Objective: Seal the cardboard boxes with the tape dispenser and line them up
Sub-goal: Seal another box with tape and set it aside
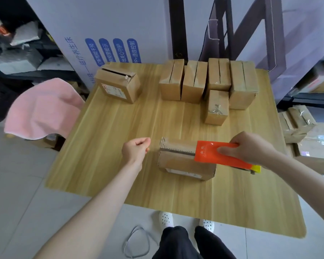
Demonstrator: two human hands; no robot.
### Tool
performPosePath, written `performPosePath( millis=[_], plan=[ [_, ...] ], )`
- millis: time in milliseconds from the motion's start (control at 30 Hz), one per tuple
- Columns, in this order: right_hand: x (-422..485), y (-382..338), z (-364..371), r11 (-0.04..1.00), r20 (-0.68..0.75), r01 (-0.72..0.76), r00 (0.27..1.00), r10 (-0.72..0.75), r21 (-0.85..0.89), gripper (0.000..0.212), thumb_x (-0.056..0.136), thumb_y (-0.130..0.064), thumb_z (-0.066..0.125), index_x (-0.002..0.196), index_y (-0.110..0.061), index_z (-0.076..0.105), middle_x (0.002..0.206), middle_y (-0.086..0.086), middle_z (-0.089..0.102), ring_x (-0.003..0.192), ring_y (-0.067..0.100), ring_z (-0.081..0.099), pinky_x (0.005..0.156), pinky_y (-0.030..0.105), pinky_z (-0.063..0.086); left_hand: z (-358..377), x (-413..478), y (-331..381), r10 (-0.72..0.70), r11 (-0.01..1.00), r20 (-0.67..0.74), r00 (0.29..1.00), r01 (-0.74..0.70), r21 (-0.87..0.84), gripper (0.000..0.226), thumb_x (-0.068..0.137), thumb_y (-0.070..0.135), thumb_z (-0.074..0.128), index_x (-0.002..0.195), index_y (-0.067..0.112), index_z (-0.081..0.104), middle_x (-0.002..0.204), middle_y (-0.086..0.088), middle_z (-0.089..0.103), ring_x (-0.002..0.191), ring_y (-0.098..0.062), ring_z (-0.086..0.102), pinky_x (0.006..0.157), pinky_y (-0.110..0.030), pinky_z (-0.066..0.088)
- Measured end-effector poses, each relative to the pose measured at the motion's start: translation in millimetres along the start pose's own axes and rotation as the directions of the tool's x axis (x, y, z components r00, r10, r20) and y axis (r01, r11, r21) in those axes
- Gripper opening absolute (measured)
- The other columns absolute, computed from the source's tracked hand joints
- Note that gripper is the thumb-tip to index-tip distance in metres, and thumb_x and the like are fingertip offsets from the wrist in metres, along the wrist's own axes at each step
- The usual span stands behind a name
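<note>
A small cardboard box (178, 162) lies on the wooden table (110, 165) in front of me. My right hand (249, 146) grips an orange tape dispenser (211, 152) whose front end rests on the box's top right. My left hand (137, 149) hovers left of the box, fingers loosely curled, holding nothing. Another box with a gaping top (118, 84) sits at the far left of the table. Several closed boxes (208, 81) stand in a row at the back, with one smaller taped box (216, 107) in front of them.
A pink cloth (43, 109) covers a seat left of the table. More cardboard boxes (295, 122) are stacked off the table's right edge. A big white carton (105, 30) and a dark metal rack (251, 28) stand behind. A cable loop (137, 242) lies on the floor.
</note>
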State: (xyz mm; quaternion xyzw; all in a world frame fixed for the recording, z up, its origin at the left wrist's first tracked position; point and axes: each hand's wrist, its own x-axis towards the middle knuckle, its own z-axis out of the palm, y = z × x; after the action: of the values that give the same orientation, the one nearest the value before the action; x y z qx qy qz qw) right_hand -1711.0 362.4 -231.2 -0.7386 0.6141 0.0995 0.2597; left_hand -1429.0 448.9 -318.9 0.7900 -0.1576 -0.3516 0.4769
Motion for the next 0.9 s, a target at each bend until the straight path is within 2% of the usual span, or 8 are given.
performPosePath(
  millis=[167,367,533,667,733,800,833,900],
  plan=[
    [21.6,-3.5,8.3,0.994,0.01,-0.013,1.0,0.014,-0.109,0.05,0.077,-0.067,0.06,0.077,-0.018,0.065,0.071,-0.002,0.061,0.064,0.013,0.057,0.056,0.03,0.047,10.3,11.3,-13.8,-0.037,0.999,0.017,0.999,0.037,0.02,0.01,0.085,0.015,0.072,0.094,0.012,0.074,0.076,-0.005,0.071,0.06,-0.01,0.058,0.06,-0.018,0.051],
    [38.4,-5.2,23.6,0.986,0.018,-0.076,0.997,0.08,-0.151,0.045,0.078,-0.064,0.06,0.078,-0.019,0.062,0.073,-0.004,0.059,0.069,0.015,0.056,0.051,0.025,0.037,25.2,19.2,-44.6,-0.128,0.991,0.04,0.991,0.126,0.039,0.015,0.084,0.015,0.072,0.098,0.009,0.074,0.08,-0.001,0.072,0.064,-0.014,0.062,0.061,-0.022,0.049],
    [43.4,-10.4,24.0,0.975,0.004,-0.093,0.995,0.096,-0.202,0.046,0.078,-0.064,0.059,0.087,-0.019,0.065,0.077,-0.004,0.059,0.074,0.018,0.058,0.053,0.025,0.039,42.2,18.4,-54.5,-0.131,0.986,0.024,0.991,0.127,0.105,0.019,0.087,0.02,0.068,0.102,0.01,0.074,0.095,0.001,0.072,0.082,-0.017,0.065,0.077,-0.026,0.051],
    [44.3,-11.8,25.2,0.974,0.01,-0.09,0.996,0.094,-0.206,0.046,0.079,-0.062,0.059,0.089,-0.017,0.065,0.078,-0.003,0.061,0.077,0.019,0.061,0.056,0.026,0.042,44.8,15.4,-50.4,0.004,0.9,0.093,0.996,-0.044,0.433,0.027,0.096,0.022,0.051,0.097,0.008,0.074,0.069,0.003,0.063,0.063,-0.014,0.053,0.054,-0.025,0.036],
    [42.8,-10.7,25.5,0.976,0.011,-0.088,0.996,0.092,-0.199,0.046,0.08,-0.061,0.059,0.088,-0.016,0.065,0.077,-0.003,0.061,0.076,0.019,0.062,0.053,0.025,0.041,42.6,19.4,-48.6,-0.019,0.8,0.165,0.986,-0.084,0.594,0.034,0.099,0.029,0.043,0.111,0.011,0.069,0.085,-0.004,0.067,0.077,-0.022,0.06,0.06,-0.027,0.04],
    [41.4,-9.9,25.5,0.977,0.007,-0.09,0.996,0.093,-0.193,0.045,0.08,-0.06,0.059,0.085,-0.016,0.065,0.075,-0.003,0.061,0.074,0.019,0.062,0.051,0.024,0.04,38.7,26.4,-50.9,-0.042,0.709,0.162,0.986,-0.085,0.7,0.039,0.098,0.028,0.042,0.132,0.015,0.056,0.123,-0.007,0.063,0.11,-0.029,0.059,0.082,-0.031,0.047],
    [41.3,-9.6,25.8,0.977,0.005,-0.09,0.996,0.093,-0.191,0.045,0.08,-0.06,0.059,0.084,-0.015,0.065,0.073,-0.002,0.061,0.073,0.019,0.062,0.051,0.024,0.039,37.0,26.6,-50.8,-0.004,0.697,0.147,0.989,-0.103,0.71,0.041,0.098,0.027,0.042,0.136,0.015,0.052,0.131,-0.007,0.06,0.118,-0.029,0.056,0.09,-0.033,0.047],
    [41.4,-8.5,27.0,0.979,0.006,-0.09,0.996,0.093,-0.185,0.045,0.08,-0.06,0.059,0.083,-0.015,0.065,0.072,-0.002,0.06,0.073,0.019,0.062,0.051,0.024,0.039,37.7,18.6,-48.6,0.124,0.8,0.111,0.986,-0.165,0.576,0.037,0.101,0.028,0.039,0.126,0.01,0.06,0.123,-0.008,0.064,0.114,-0.03,0.057,0.089,-0.034,0.046]
  ],
)
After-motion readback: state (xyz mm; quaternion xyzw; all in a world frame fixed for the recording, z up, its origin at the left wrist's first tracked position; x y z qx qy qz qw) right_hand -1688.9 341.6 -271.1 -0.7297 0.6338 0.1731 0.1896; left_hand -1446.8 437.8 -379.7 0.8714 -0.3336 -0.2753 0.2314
